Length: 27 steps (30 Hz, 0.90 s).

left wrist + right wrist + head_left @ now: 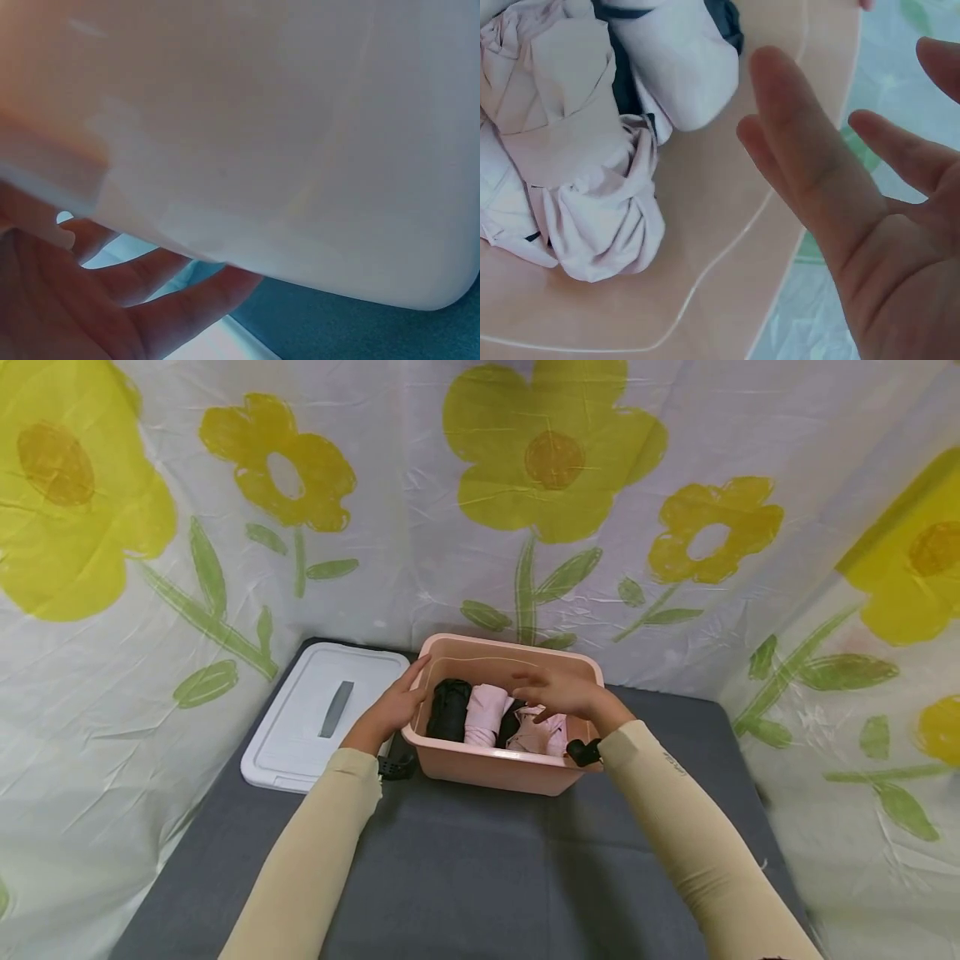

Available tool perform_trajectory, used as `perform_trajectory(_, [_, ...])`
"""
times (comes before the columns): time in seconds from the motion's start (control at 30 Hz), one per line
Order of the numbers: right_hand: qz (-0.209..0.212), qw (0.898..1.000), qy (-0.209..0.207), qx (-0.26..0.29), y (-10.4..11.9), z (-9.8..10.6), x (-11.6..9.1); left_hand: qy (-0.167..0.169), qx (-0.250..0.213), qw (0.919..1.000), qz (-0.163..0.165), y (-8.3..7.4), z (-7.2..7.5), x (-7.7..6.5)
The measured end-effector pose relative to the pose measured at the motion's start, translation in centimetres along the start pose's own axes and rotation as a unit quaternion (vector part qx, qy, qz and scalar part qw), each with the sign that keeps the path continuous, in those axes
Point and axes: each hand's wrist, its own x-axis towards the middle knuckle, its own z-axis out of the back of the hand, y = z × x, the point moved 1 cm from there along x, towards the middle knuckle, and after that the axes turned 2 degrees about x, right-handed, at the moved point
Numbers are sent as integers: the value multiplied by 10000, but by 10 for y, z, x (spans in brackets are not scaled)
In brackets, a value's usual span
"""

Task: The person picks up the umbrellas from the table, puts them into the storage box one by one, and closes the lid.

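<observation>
A pink plastic storage bin (487,777) stands at the back of the table with rolled-up cloths inside. From the left come a black roll (448,714), a pale pink roll (485,714), a sliver of dark cloth and a beige-pink bundle (529,735). My left hand (392,708) rests against the bin's left side, fingers spread along the rim (172,251). Over the bin's right half hovers my right hand (562,695), its fingers extended and holding nothing. In the right wrist view, it is apart from the bundled cloth (600,202) below; it hides part of the contents in the head view.
Left of the bin lies a white lid (300,718) with a grey handle (337,710). The table (465,877) has a dark grey cover. A white curtain (405,577) with printed yellow flowers hangs behind and at both sides.
</observation>
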Motion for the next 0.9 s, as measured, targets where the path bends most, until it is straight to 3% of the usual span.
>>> perform_trajectory(0.3, [190, 9966, -95, -790, 0, 0, -15, 162, 134, 9997, 138, -1, 3, 4])
perform_trajectory(0.53, [454, 9841, -499, -1645, 0, 0, -29, 274, 273, 9991, 189, 0, 6, 6])
perform_trajectory(0.73, [863, 9757, -778, -1858, -4, 0, -41, 333, 538, 9980, 48, 2, 10, 1])
perform_trajectory(0.9, [990, 9660, -1105, -2117, -10, -2, -52, 297, 455, 9985, -83, 0, 14, -9])
